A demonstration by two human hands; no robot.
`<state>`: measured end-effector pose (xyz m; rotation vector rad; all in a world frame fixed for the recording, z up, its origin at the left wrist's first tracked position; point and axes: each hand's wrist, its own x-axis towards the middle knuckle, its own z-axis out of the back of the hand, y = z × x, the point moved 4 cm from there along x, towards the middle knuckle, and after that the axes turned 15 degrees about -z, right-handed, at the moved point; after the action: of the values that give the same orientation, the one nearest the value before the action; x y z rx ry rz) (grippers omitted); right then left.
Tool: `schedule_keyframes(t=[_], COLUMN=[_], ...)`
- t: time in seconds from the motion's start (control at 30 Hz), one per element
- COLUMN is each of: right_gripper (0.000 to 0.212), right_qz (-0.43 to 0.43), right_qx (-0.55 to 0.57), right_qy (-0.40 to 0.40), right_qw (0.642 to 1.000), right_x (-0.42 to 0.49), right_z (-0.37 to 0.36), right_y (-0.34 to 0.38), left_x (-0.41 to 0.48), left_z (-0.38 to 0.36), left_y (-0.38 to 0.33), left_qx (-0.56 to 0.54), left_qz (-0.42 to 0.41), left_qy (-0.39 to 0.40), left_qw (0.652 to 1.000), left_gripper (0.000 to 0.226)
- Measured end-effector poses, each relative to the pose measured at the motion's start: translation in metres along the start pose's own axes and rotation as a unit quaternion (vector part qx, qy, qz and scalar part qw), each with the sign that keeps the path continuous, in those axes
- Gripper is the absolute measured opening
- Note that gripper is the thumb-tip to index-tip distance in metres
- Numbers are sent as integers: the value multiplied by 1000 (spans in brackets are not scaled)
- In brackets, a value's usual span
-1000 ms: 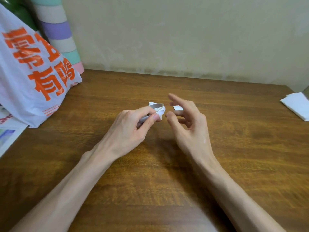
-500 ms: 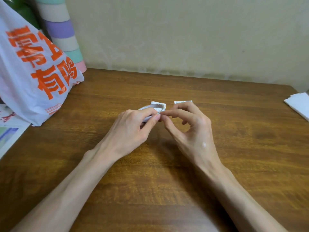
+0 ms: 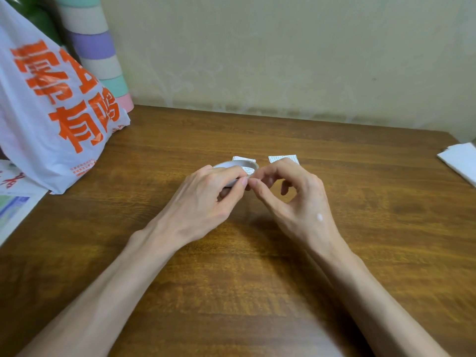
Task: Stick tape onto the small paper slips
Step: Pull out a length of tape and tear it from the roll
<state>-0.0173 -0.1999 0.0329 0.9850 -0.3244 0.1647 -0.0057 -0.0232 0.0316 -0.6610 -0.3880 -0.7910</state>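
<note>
Just short of two paper slips [image 3: 282, 158] on the table [image 3: 360, 253], a left hand [image 3: 206, 199] grips the tape roll [image 3: 239, 167] while the right hand [image 3: 296, 199] pinches at its edge (free end too small to see), where tape may tear or fold onto itself; a plastic bag [image 3: 51, 112] stands well apart.

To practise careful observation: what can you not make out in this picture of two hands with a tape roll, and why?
1. Loose tape end: head view, covered where the right hand and left hand meet on the tape roll.
2. Print on the left slip and right slip: head view, too small.
3. Left slip's near edge: head view, behind the tape roll.
4. White paper: head view, cut by the right edge.
</note>
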Motion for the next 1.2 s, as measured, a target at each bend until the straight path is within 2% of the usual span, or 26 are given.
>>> schedule_keyframes(t=[0.1, 0.23, 0.3, 0.43, 0.57, 0.67, 0.77, 0.87, 0.93, 1.03, 1.1, 1.2], right_gripper=[9, 7, 7, 7, 5, 6, 10, 13, 14, 13, 14, 15], right_qz=[27, 84, 90, 43, -29, -73, -129, -151, -151, -153, -153, -143], right_qx=[-6, 5, 55, 182, 227, 269, 309, 320, 313, 305, 294, 261], right_qy=[-15, -30, -34, -54, -33, 2, 37, 33, 20, 18, 23, 36], right_qw=[1000, 996, 994, 981, 973, 960, 942, 935, 937, 940, 943, 954], right_x=[-4, -7, -9, -5, -3, -5, -7, -4, 0, 2, 2, 2], right_z=[-4, -2, 2, 4, 3, -2, -12, -11, -6, -1, -2, -5], right_y=[5, 15, 19, 15, 6, 4, 2, -3, -6, -9, -10, -9], left_x=[1, 5, 6, 6, 6, 4, 1, 1, 2, 3, 4, 4], left_z=[3, 11, 15, 20, 9, -1, -15, -21, -19, -6, 2, 3], left_y=[-2, -8, -3, 1, -13, -19, -25, -27, -19, -8, -8, -9], left_qx=[-13, -159, -191, -242, -297, -375, -467, -536, -508, -358, -296, -261], left_qz=[5, 15, 21, 30, 16, 48, 88, 146, 160, 133, 114, 100], left_qy=[0, -11, -28, -62, -7, 45, 107, 83, 9, -124, -180, -202], left_qw=[1000, 987, 981, 968, 955, 925, 873, 827, 846, 916, 931, 939], left_gripper=[25, 29, 30, 29, 24, 26, 39, 39, 37, 22, 14, 22])
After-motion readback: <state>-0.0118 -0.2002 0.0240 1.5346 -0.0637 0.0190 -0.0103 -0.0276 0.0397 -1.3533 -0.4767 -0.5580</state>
